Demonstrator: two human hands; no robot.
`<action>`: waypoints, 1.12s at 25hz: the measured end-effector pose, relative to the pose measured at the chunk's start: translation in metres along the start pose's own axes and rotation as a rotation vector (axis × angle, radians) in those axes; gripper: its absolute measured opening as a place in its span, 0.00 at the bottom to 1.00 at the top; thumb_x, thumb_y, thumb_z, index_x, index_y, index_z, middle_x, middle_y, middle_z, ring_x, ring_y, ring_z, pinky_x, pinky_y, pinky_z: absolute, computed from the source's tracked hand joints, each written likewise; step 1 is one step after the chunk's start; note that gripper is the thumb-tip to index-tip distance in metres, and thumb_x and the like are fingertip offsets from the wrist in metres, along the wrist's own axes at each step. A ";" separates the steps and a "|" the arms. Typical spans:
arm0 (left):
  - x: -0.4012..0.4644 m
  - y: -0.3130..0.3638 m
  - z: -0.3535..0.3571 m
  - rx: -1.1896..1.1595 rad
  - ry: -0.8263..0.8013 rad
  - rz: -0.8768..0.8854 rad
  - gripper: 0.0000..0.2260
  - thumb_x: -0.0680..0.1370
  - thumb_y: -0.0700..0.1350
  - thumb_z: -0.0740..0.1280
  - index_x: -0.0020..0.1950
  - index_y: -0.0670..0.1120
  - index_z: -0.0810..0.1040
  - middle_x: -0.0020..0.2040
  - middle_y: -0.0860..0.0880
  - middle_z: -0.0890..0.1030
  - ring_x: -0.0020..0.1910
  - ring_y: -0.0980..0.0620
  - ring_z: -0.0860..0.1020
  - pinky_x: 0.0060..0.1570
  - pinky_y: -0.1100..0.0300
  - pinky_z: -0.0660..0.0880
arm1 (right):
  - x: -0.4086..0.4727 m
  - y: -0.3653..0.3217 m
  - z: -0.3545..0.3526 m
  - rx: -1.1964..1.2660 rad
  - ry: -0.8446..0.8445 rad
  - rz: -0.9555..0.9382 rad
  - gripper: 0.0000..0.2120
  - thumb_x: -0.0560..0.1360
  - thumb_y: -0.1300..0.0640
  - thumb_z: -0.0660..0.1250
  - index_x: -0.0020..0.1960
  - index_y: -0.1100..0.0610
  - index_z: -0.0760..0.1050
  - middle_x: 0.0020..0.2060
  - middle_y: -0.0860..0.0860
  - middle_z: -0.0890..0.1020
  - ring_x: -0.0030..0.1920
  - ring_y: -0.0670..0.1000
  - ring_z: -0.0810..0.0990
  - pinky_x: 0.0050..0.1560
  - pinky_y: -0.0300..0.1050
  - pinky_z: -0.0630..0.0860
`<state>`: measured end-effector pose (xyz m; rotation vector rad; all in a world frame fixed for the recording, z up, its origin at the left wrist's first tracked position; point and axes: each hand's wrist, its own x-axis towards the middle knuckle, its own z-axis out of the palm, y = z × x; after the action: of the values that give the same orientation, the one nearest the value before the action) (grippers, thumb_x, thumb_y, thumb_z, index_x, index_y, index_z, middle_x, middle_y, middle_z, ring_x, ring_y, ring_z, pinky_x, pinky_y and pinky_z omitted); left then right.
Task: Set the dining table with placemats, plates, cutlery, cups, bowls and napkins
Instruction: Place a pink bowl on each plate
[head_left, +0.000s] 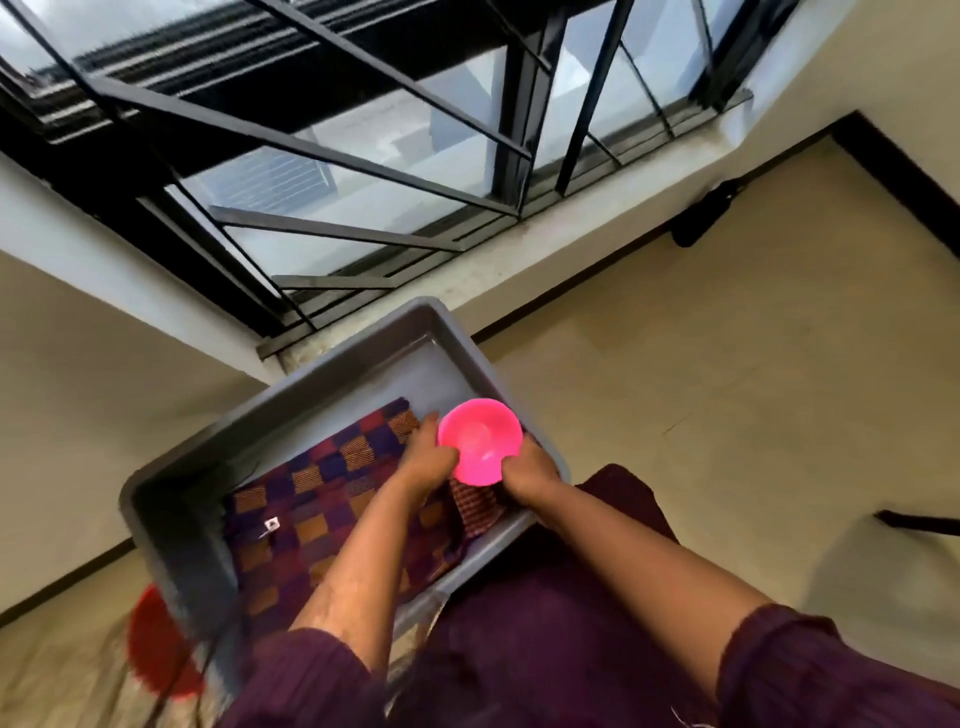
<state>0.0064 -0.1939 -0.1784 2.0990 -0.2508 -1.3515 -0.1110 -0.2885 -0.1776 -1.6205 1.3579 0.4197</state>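
A pink bowl (480, 441) sat just below the centre of the frame, held over the right end of a grey plastic tub (291, 395). Its round mouth faced up toward the camera and tipped slightly toward the upper right, so it had no long axis to speak of. The left hand (428, 457) gripped the bowl's left side with fingers curled along the wall, and the right hand (527, 470) held the lower right side, thumb against the rim. Both forearms reached in from the lower edge of the frame, out of dark maroon sleeves (810, 670). Inside the tub lay a checked purple and orange cloth (322, 499), its long axis running from lower left to upper right, along the tub. A red round object (156, 644) showed under the tub at lower left, blurred. A dark-framed window (363, 156) filled the upper part
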 end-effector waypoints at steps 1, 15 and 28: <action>-0.009 -0.001 0.001 -0.024 0.001 -0.002 0.35 0.60 0.41 0.61 0.69 0.48 0.69 0.62 0.40 0.74 0.58 0.41 0.75 0.53 0.46 0.78 | -0.010 0.001 -0.006 0.012 0.005 -0.005 0.23 0.76 0.62 0.57 0.71 0.58 0.65 0.63 0.58 0.76 0.62 0.60 0.76 0.57 0.46 0.72; -0.207 0.076 0.015 0.017 -0.306 0.120 0.29 0.70 0.25 0.58 0.66 0.47 0.64 0.56 0.42 0.71 0.55 0.42 0.71 0.42 0.50 0.78 | -0.233 0.038 -0.088 0.142 0.233 -0.191 0.16 0.77 0.62 0.58 0.64 0.62 0.68 0.57 0.63 0.78 0.55 0.62 0.77 0.49 0.49 0.71; -0.340 0.107 0.293 0.371 -0.857 0.190 0.23 0.76 0.38 0.63 0.69 0.52 0.62 0.58 0.45 0.75 0.52 0.44 0.79 0.50 0.48 0.79 | -0.375 0.278 -0.165 1.025 0.877 0.339 0.11 0.78 0.57 0.58 0.59 0.57 0.73 0.52 0.57 0.78 0.49 0.59 0.80 0.43 0.60 0.82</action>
<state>-0.3866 -0.2352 0.0591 1.5649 -1.0871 -2.1276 -0.5317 -0.1907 0.0641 -0.6688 2.0049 -0.8100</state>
